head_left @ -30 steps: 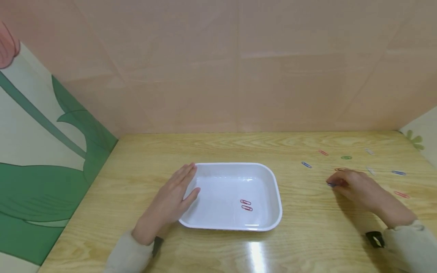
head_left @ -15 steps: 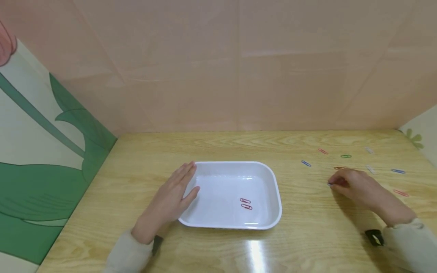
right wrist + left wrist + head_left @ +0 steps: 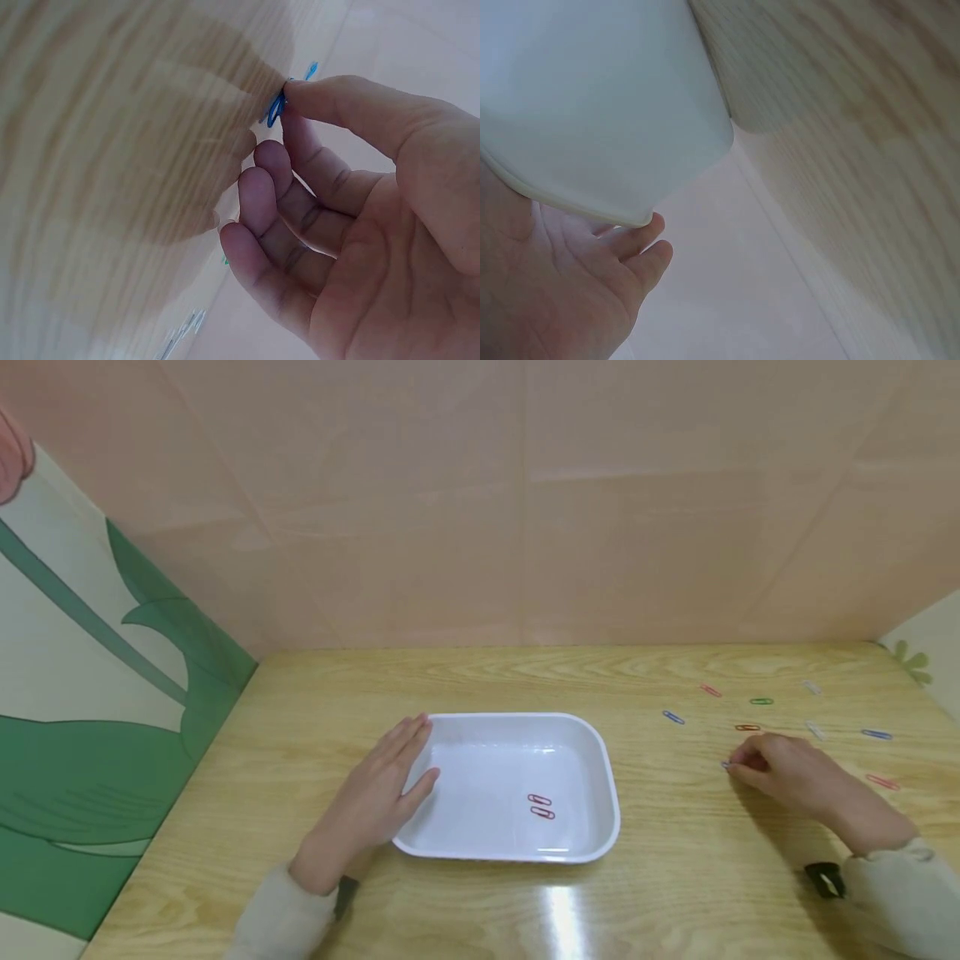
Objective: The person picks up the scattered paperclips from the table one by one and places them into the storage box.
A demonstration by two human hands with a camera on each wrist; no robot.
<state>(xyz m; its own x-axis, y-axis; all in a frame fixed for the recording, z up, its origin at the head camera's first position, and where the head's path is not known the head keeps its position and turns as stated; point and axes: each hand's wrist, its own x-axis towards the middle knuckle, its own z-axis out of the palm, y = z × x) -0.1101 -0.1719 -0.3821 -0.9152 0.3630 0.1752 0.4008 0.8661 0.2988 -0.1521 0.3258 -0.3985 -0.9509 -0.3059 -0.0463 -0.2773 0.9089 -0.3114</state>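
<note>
In the head view, we see the left hand laid over the left rim of a white tray, its fingers straight and its thumb apart. Two red clips lie side by side in the tray. Well to the right, the right hand pinches a blue paperclip low at the wooden table. Near that hand lie an orange-red clip, a green clip and pairs of white clips, pink clips and loose blue clips.

The left wrist view gives us what the head view hides: the tray's plain outer wall, with fingertips showing past its rim.

The right wrist view shows us the grip itself — thumb and forefinger together on the blue paperclip, the other fingers bent. More blue shows past the thumb — we cannot tell whether it is the same clip.
</note>
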